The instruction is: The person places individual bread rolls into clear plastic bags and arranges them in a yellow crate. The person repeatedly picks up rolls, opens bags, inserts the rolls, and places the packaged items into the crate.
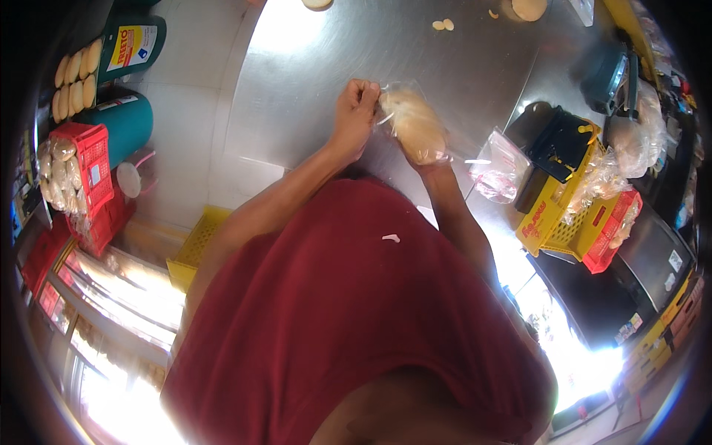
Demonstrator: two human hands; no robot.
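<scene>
A clear plastic bag with bread (417, 125) inside is held above the steel table (311, 72). My left hand (359, 114) has its fingers closed at the left, upper end of this bag, pinching the plastic. Beneath the bag, my right hand (414, 156) supports it and is mostly hidden by the bread. To the right of the bag lies a pile of clear plastic bags (500, 167) with reddish marks. Small pale pieces (443, 24) and round bread pieces (529, 8) rest at the table's far side.
Yellow crates (562, 222) holding a black bin (562, 144) and bagged goods stand at the right. At the left are a red crate (94, 167) of bagged bread, teal drums (130, 125) and a tray of rolls (78, 72). A yellow crate (197, 245) sits low beside my left arm.
</scene>
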